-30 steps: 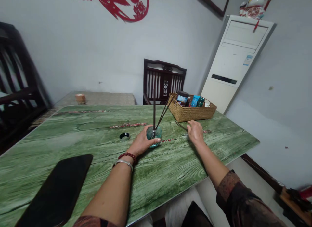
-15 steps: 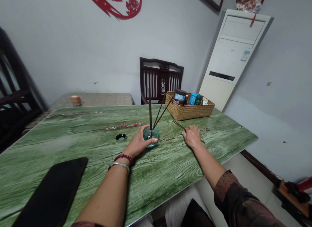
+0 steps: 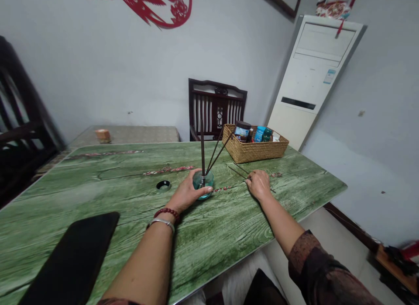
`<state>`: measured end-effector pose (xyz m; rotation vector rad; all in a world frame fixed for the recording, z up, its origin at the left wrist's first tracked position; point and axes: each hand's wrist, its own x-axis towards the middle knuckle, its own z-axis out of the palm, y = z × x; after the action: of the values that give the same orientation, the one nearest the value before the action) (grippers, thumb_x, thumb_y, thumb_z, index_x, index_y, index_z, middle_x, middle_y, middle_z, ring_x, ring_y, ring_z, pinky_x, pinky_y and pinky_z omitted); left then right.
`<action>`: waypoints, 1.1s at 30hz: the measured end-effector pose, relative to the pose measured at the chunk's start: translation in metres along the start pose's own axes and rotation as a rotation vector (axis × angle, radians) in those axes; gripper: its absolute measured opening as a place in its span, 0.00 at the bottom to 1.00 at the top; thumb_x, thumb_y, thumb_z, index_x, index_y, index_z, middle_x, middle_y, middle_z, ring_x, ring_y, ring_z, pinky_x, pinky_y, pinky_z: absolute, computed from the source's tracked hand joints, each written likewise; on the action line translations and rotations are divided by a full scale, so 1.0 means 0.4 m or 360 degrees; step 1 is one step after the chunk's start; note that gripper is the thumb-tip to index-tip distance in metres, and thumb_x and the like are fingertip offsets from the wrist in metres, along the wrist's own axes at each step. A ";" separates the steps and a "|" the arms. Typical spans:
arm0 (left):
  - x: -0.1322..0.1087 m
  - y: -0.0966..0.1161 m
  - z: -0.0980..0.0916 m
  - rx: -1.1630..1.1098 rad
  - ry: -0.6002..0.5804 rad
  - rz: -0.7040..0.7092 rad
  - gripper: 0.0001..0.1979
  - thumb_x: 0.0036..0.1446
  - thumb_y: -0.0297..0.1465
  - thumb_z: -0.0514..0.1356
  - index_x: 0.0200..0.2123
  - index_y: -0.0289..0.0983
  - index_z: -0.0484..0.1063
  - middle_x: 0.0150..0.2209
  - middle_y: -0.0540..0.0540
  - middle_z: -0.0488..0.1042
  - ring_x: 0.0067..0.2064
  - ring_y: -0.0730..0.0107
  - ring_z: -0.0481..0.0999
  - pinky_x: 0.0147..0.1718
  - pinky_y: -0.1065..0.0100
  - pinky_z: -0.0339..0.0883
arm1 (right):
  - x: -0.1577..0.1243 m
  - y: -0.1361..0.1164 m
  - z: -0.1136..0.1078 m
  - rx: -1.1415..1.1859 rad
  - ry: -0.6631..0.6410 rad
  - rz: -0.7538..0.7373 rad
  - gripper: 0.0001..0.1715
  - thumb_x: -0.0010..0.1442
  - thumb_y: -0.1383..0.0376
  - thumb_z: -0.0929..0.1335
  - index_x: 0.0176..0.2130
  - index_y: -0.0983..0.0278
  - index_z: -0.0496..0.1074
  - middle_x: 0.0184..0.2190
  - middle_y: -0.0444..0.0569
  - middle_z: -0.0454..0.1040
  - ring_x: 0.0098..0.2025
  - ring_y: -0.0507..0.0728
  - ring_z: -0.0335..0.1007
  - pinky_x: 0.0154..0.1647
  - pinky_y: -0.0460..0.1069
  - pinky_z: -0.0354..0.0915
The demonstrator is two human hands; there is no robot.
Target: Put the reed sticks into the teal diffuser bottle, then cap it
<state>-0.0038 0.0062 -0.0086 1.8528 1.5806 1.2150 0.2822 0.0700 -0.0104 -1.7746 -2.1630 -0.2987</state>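
My left hand (image 3: 190,189) is wrapped round a small glass reed diffuser bottle (image 3: 203,182) with blue-green liquid, upright on the table. Several dark reed sticks (image 3: 202,150) stand in its neck and fan out above it. To the right, my right hand (image 3: 259,183) is low over the tabletop, its fingers closed on a thin dark reed stick (image 3: 236,171). A second stick (image 3: 242,168) lies beside it and passes under the hand; its other end shows past the wrist. The fingertips are partly hidden. A black ring-shaped cap (image 3: 163,185) rests left of the bottle.
A woven basket (image 3: 258,153) with jars and bottles stands at the back right of the green wood-patterned table (image 3: 209,235). A flat black slab (image 3: 70,257) lies at the front left. Behind the table are a dark wooden chair (image 3: 218,106) and a small orange box (image 3: 103,136).
My right hand's fingers have closed more, and one stick has come apart from the other, its tip now further left. My left hand stays on the bottle.
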 end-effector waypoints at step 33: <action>-0.003 0.007 0.000 -0.0104 -0.0027 0.0020 0.39 0.43 0.46 0.67 0.56 0.36 0.62 0.51 0.38 0.73 0.53 0.50 0.73 0.54 0.50 0.64 | 0.067 -0.313 -0.292 0.2561 0.0503 -0.0371 0.11 0.56 0.60 0.70 0.37 0.62 0.66 0.30 0.44 0.78 0.25 0.50 0.71 0.26 0.45 0.69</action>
<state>-0.0022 0.0044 -0.0071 1.8295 1.5044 1.2384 0.1687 0.0264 0.1133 -0.4781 -1.4289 0.8348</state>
